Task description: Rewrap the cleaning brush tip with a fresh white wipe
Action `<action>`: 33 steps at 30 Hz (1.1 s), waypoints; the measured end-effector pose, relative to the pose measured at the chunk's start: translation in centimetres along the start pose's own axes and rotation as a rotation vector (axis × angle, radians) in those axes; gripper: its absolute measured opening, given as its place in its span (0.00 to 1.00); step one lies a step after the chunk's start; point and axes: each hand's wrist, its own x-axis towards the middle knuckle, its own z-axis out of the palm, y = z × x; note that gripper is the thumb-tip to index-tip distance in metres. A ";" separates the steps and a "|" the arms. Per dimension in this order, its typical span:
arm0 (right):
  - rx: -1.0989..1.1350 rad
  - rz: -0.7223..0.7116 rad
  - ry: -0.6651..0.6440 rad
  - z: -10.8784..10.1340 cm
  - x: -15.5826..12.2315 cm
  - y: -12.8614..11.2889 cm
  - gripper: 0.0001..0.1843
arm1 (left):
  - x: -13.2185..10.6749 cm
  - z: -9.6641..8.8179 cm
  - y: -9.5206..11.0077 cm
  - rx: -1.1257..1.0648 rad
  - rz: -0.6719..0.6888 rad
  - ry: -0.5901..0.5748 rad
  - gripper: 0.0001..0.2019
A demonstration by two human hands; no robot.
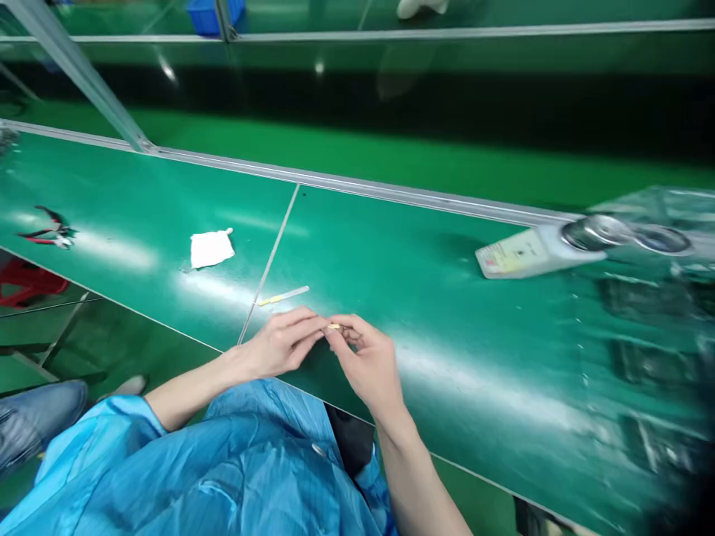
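Note:
Above the bench's near edge, my left hand (284,341) and my right hand (366,357) meet at the fingertips. Between them is a small yellowish piece (334,326), too small to name. The right thumb and forefinger pinch it. My left fingers are pressed together at its left side, and what they hold, if anything, is hidden. Just beyond the left hand, a thin stick with a yellow end and a clear end (284,296) lies on the green bench top (357,260).
A folded white cloth (211,249) lies left of the seam, with red-handled pliers (53,231) farther left. At right, a white bottle with a label (519,254) lies near clear plastic trays (653,357) holding dark parts. A metal rail (357,186) edges the bench's far side.

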 end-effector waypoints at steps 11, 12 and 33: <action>0.456 0.262 -0.038 2.0 0.0 -1.6 0.13 | 0.3 -2.6 -1.2 0.063 -0.264 0.370 0.08; 0.476 0.267 -0.028 2.1 -0.1 -1.7 0.13 | 0.3 -3.8 -2.2 0.069 -0.303 0.411 0.08; 0.508 0.226 -0.021 1.2 0.0 -0.5 0.12 | -0.5 -16.0 -11.0 0.701 -0.505 0.474 0.06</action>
